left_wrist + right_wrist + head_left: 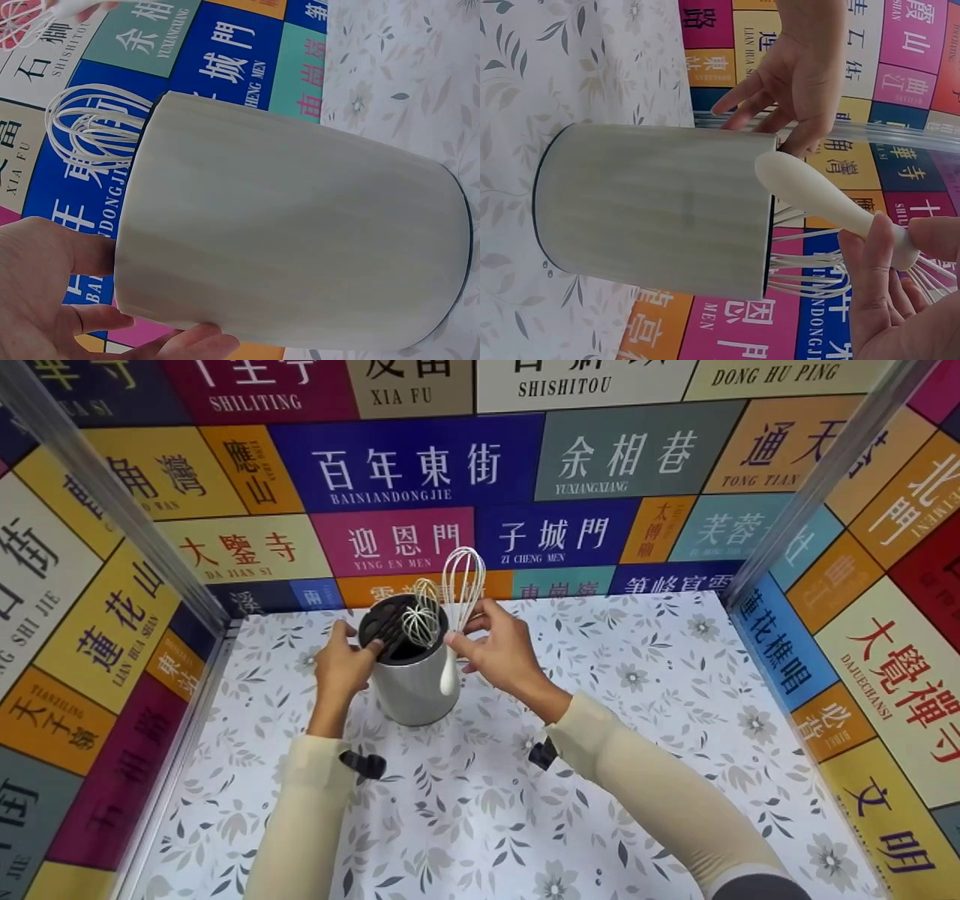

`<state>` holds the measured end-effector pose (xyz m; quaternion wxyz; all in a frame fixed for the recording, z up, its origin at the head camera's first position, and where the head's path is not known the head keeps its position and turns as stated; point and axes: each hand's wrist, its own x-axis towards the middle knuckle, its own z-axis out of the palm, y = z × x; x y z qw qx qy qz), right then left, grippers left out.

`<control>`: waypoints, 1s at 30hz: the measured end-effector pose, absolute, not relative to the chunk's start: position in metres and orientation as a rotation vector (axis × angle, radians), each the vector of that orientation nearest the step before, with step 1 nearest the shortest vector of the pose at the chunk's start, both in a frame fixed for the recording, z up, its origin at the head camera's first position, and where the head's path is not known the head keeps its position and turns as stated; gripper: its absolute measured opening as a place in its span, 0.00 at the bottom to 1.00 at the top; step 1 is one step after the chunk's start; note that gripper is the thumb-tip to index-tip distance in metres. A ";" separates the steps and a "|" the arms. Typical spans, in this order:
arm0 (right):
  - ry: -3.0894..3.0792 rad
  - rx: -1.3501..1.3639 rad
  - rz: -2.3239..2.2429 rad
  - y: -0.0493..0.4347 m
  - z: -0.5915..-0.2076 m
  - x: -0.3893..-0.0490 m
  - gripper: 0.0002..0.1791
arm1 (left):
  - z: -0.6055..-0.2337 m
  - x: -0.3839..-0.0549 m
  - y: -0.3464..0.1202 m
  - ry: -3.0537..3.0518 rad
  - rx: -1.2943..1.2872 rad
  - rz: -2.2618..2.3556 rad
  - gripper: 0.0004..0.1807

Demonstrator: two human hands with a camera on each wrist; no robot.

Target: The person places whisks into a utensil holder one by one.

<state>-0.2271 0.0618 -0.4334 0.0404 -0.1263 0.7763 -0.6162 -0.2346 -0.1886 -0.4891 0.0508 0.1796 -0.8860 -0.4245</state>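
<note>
A pale cylindrical utensil holder [411, 694] with a black slotted insert [384, 624] stands upright on the table. My left hand [346, 661] grips its rim from the left, thumb over the top edge and fingers along the outer wall. Between thumb and fingers, my right hand [508, 651] pinches a white whisk [810, 187] at its neck. The whisk's wire loops point up, and its handle hangs down just outside the holder's right side. Wire whisk heads [97, 127] stick up from the holder; their handles are hidden inside it.
A flower-patterned white cloth [637, 810] covers the table. Behind and at both sides stand panels [405, 465] printed with coloured lettered blocks. Clear upright posts [810, 480] mark the back corners.
</note>
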 end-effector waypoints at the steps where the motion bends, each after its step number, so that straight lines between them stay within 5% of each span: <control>1: 2.377 -0.392 -1.897 0.060 -0.432 -0.228 0.20 | -0.489 -0.234 -0.189 -2.698 0.547 -1.289 0.23; 30: 2.675 -0.596 -1.811 0.007 -0.420 -0.230 0.20 | -0.490 -0.234 -0.188 -2.693 0.546 -1.265 0.23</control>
